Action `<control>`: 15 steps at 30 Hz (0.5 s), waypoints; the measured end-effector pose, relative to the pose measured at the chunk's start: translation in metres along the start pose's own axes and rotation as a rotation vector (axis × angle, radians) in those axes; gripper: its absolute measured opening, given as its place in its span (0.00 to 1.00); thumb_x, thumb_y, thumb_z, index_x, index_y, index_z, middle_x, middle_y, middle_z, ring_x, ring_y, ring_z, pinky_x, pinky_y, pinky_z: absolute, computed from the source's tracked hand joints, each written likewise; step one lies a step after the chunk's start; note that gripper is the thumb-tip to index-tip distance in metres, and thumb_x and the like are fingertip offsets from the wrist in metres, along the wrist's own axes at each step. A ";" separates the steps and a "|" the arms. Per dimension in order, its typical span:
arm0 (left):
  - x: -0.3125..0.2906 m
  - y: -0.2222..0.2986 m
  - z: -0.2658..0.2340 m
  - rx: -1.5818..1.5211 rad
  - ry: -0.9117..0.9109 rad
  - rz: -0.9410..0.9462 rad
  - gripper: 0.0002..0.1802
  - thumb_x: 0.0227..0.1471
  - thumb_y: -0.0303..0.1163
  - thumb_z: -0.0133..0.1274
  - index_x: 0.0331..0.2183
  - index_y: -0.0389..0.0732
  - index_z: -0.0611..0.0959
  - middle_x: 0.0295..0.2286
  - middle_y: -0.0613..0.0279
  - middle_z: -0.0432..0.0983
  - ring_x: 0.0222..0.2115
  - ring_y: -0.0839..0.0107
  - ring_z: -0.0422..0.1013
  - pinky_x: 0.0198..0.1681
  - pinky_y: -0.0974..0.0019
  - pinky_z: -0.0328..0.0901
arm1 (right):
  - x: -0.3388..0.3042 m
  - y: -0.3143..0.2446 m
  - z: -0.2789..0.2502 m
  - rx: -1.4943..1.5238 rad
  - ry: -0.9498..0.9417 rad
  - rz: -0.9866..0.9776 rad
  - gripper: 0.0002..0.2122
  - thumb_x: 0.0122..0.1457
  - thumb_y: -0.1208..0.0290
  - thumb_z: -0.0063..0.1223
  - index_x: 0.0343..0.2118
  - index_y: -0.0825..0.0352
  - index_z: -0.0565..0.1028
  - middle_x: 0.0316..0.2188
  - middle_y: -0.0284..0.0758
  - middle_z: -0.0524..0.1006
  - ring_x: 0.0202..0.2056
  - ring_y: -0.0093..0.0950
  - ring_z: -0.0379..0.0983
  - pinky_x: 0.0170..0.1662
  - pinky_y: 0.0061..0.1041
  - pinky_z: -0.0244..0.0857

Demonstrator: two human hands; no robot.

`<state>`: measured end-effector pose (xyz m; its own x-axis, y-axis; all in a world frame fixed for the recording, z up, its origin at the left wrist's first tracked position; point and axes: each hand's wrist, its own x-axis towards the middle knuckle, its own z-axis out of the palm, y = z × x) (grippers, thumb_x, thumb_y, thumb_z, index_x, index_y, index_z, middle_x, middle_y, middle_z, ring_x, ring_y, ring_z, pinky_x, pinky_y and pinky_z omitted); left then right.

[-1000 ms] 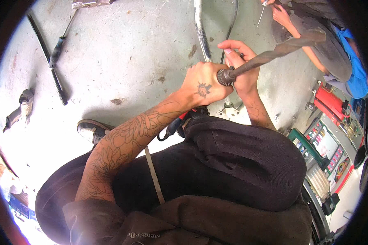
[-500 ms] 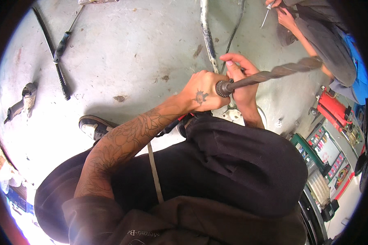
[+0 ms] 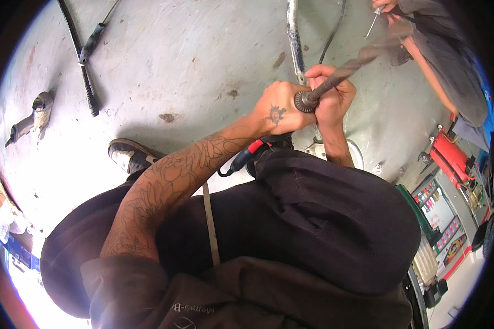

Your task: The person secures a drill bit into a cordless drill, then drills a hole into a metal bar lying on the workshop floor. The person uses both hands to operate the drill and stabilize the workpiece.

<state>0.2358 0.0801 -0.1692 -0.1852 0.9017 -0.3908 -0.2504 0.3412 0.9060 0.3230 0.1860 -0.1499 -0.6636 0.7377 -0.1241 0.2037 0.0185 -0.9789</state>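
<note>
Head view: The drill bit (image 3: 343, 72) sits in the toothed chuck (image 3: 304, 102) and points toward the upper right. The left hand (image 3: 280, 108) is closed around the chuck. The right hand (image 3: 335, 104) is curled beside the base of the bit; whether it grips anything cannot be told. The bit is probably heavy, rigid and sturdy, its spiral edges possibly sharp; hold the chuck, clear of them.
</note>
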 end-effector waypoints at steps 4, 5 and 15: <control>0.001 0.007 -0.002 0.148 0.001 -0.054 0.15 0.39 0.41 0.58 0.26 0.39 0.82 0.24 0.46 0.79 0.29 0.45 0.75 0.37 0.51 0.70 | 0.001 0.010 -0.003 0.068 -0.020 0.063 0.10 0.51 0.83 0.41 0.27 0.71 0.78 0.19 0.22 0.69 0.23 0.11 0.60 0.25 0.15 0.52; 0.000 0.007 -0.002 0.147 0.002 -0.059 0.14 0.39 0.41 0.58 0.26 0.40 0.82 0.24 0.46 0.79 0.29 0.45 0.76 0.37 0.51 0.70 | 0.003 0.007 -0.004 0.029 -0.043 0.098 0.10 0.51 0.82 0.42 0.27 0.70 0.79 0.18 0.21 0.69 0.22 0.11 0.60 0.25 0.14 0.51; 0.002 -0.022 0.011 0.381 0.022 0.079 0.11 0.34 0.35 0.60 0.24 0.42 0.81 0.19 0.53 0.77 0.24 0.49 0.75 0.30 0.53 0.70 | 0.000 -0.001 -0.024 -0.255 -0.343 0.425 0.10 0.57 0.78 0.42 0.30 0.70 0.79 0.17 0.22 0.69 0.21 0.11 0.60 0.23 0.16 0.53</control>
<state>0.2519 0.0771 -0.1880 -0.2112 0.9245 -0.3174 0.1359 0.3494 0.9271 0.3402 0.2028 -0.1451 -0.6721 0.4565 -0.5830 0.6400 -0.0378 -0.7675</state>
